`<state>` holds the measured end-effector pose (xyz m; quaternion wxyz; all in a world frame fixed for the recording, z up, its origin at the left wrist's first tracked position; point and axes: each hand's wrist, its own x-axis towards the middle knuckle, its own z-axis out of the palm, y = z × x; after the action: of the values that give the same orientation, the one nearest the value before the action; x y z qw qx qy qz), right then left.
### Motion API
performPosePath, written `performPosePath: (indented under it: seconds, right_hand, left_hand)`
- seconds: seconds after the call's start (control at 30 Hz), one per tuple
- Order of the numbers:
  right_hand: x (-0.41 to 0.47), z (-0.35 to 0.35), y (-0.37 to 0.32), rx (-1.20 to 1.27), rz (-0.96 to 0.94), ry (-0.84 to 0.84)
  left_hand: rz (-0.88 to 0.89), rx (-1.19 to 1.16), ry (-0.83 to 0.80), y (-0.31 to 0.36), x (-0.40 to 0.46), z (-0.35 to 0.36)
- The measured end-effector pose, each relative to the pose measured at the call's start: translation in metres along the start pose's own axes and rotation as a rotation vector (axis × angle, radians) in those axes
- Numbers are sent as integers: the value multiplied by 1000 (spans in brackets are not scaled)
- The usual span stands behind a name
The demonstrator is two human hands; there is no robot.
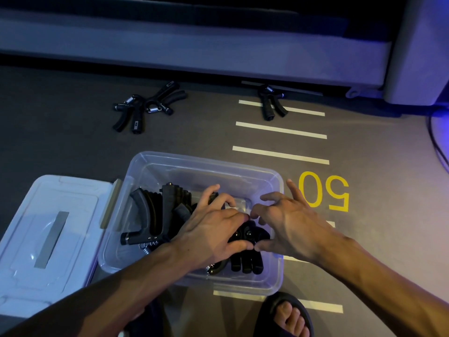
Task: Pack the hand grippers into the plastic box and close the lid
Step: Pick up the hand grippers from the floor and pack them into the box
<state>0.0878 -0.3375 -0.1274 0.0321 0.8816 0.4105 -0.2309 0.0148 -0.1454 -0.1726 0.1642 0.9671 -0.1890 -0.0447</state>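
A clear plastic box (pixel 206 161) stands open on the floor in front of me. Several black hand grippers (pixel 155 210) lie stacked in its left half. My left hand (pixel 213 229) reaches in from above, its thumb and curled fingers round the heads of a bunch of hand grippers (pixel 246 262) at the front right of the box. Beside it, my right hand (pixel 289 222) has its fingers spread and its thumb touching the same bunch. The box's white lid (pixel 48 234) lies flat to the left of the box. Two hand grippers (pixel 141 105) and a single one (pixel 271 103) lie on the floor further off.
White tape lines (pixel 280 130) and a yellow "50" (pixel 324 190) mark the grey floor to the right of the box. A pale bench or frame (pixel 194 45) runs along the far side. My sandalled foot (pixel 289 314) is just in front of the box.
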Motion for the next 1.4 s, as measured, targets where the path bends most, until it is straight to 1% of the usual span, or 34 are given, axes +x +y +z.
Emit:
performPosePath:
  seconds: [0.37, 0.5, 0.7, 0.93, 1.1, 1.23, 1.33, 1.4]
  right_hand:
    - [-1, -7, 3, 41, -14, -6]
    - [-1, -9, 2, 48, -22, -4]
    - [0, -17, 8, 123, -20, 30]
    - [3, -18, 9, 134, -18, -8]
    - [3, -17, 7, 118, -25, -109]
    - [3, -16, 2, 100, -32, -142]
    - [4, -20, 2, 95, -24, -113]
    - [4, -26, 5, 127, -20, -52]
  left_hand:
    - [12, -27, 24, -3, -1, -3]
    - [30, -48, 54, -4, -2, -1]
    - [34, -82, 110, -11, -2, -5]
    - [43, -89, 65, -13, -4, -6]
    - [36, -60, 23, -11, -2, -9]
    - [39, -68, -5, -9, -1, -9]
    - [42, -75, 12, -10, -2, -10]
    - [41, -73, 48, -13, -3, -12]
